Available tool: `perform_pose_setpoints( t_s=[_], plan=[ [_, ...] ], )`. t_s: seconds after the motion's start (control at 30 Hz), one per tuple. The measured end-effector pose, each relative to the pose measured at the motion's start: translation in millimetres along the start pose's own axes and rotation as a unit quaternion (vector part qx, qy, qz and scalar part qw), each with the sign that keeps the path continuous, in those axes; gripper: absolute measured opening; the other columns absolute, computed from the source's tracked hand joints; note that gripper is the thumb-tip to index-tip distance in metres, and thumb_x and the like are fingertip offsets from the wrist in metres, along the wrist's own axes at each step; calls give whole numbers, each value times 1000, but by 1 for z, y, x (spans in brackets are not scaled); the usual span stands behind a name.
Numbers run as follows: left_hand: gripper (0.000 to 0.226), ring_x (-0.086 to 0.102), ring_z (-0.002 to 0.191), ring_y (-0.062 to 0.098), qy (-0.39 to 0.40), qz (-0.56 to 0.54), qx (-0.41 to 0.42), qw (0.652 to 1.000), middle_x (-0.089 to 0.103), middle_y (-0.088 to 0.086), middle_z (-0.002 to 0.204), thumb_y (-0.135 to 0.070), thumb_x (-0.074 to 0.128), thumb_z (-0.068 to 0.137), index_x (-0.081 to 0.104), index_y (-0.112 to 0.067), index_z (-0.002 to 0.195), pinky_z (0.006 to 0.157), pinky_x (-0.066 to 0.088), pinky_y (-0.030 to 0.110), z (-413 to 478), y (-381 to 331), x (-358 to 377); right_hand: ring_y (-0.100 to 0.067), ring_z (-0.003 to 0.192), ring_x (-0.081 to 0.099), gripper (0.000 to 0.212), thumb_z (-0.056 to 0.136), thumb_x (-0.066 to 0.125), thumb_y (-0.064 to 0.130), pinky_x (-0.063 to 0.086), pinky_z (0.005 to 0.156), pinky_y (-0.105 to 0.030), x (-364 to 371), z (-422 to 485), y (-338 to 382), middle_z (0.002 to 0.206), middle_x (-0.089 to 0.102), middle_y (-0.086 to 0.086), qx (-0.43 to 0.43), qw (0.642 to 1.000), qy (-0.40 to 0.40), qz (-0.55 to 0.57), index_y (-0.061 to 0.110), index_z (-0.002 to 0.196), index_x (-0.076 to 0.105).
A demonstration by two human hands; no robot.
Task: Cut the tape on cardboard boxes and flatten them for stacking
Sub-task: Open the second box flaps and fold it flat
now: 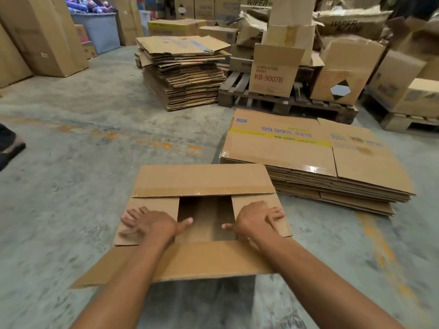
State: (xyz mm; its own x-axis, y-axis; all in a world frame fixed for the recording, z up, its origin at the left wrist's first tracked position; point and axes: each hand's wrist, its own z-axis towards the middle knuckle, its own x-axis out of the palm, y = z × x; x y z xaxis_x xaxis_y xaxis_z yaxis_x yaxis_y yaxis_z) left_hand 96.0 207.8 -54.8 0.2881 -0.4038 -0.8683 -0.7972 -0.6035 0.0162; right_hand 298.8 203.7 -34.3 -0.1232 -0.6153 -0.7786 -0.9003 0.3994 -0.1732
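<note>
Head view: open box (204, 181) on the floor (71, 186), flaps spread. Left hand (152, 224) flat on the left flap, fingers splayed, gripping nothing. Right hand (257, 219) pressed on the right flap, fingers open. Flattened stack (308, 157) just beside, right.

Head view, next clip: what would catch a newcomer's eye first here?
Two bare hands, the left hand and the right hand, press flat on the side flaps of an open cardboard box in the centre foreground. Just right of it lies a low stack of flattened boxes with blue "99.99% RATE" print; a taller flattened stack stands behind.
</note>
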Motion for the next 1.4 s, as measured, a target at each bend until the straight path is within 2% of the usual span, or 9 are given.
perform_pose_setpoints(
  t_s=[0.1, 0.23, 0.37, 0.47, 0.77, 0.9, 1.1, 1.23, 1.4],
  plan=[
    [121, -2, 146, 52, -80, -12, 2, 997, -9, 27, 161, -60, 65, 82, -13, 2, 151, 112, 21, 66, -7, -2, 14, -68, 129, 31, 89, 87, 57, 40, 55, 72, -66, 6, 37, 18, 154, 22, -35, 30, 996, 12, 83, 8, 157, 11],
    [97, 2, 144, 55, -20, -70, 51, 996, -4, 32, 159, -45, 51, 91, -4, 7, 152, 113, 19, 67, -12, 12, -6, -50, 134, 40, 73, 75, 58, 39, 40, 106, -54, -20, 11, -7, 145, 42, -24, -46, 984, -45, 169, 10, 141, 48],
    [42, 51, 118, 46, -53, -222, 156, 961, 53, 30, 130, -23, 36, 98, 56, 2, 125, 96, 44, 48, -9, 55, -56, -40, 87, 70, 37, 88, 42, 12, 61, 71, -48, -65, -19, -63, 102, 63, -17, -161, 962, -68, 210, 7, 125, 46],
    [14, 47, 68, 30, 1, -397, 183, 899, 45, 18, 79, -21, 42, 84, 51, -14, 77, 57, 40, 38, -18, 93, -90, -20, 53, 60, 35, 92, 38, 3, 54, 50, -31, -89, -35, -109, 65, 59, -5, -201, 947, -52, 246, 11, 118, 61],
    [26, 69, 81, 16, -30, -665, 185, 723, 76, 0, 83, -32, 49, 102, 66, -12, 106, 79, 55, 36, -50, 148, -136, -29, 89, 70, 37, 87, 51, -12, 55, 84, -44, -118, -92, -143, 98, 75, -13, -337, 881, -97, 317, 18, 100, 68],
    [26, 73, 76, 5, -5, -667, 242, 704, 77, -7, 79, -29, 47, 102, 68, -14, 97, 66, 58, 27, -60, 157, -145, -26, 106, 63, 47, 81, 56, 2, 53, 90, -38, -95, -84, -125, 118, 68, -9, -295, 912, -190, 212, 22, 124, 56],
    [35, 72, 63, 11, -11, -576, 268, 772, 77, 3, 78, -34, 46, 103, 68, -10, 90, 67, 56, 28, -66, 155, -126, -41, 134, 40, 114, 81, 62, 4, 36, 106, -56, -9, -72, -91, 149, 37, -26, -154, 923, -348, 55, 14, 151, -28],
    [34, 70, 58, 7, -14, -569, 285, 771, 75, -3, 69, -34, 45, 103, 67, -11, 89, 57, 53, 18, -74, 155, -124, -48, 141, -32, 86, 94, 45, 14, -18, 110, -68, 12, -77, -73, 156, -27, -29, -195, 840, -437, -256, 23, 156, -14],
    [42, 66, 100, 29, -21, -567, 319, 759, 70, 20, 113, -35, 48, 101, 66, 0, 114, 98, 45, 46, -104, 148, -132, -44, 148, -7, 49, 104, 28, 45, -17, 111, -67, 34, -75, -26, 160, 26, -15, -221, 813, -292, -453, 27, 149, 38]
  ],
)
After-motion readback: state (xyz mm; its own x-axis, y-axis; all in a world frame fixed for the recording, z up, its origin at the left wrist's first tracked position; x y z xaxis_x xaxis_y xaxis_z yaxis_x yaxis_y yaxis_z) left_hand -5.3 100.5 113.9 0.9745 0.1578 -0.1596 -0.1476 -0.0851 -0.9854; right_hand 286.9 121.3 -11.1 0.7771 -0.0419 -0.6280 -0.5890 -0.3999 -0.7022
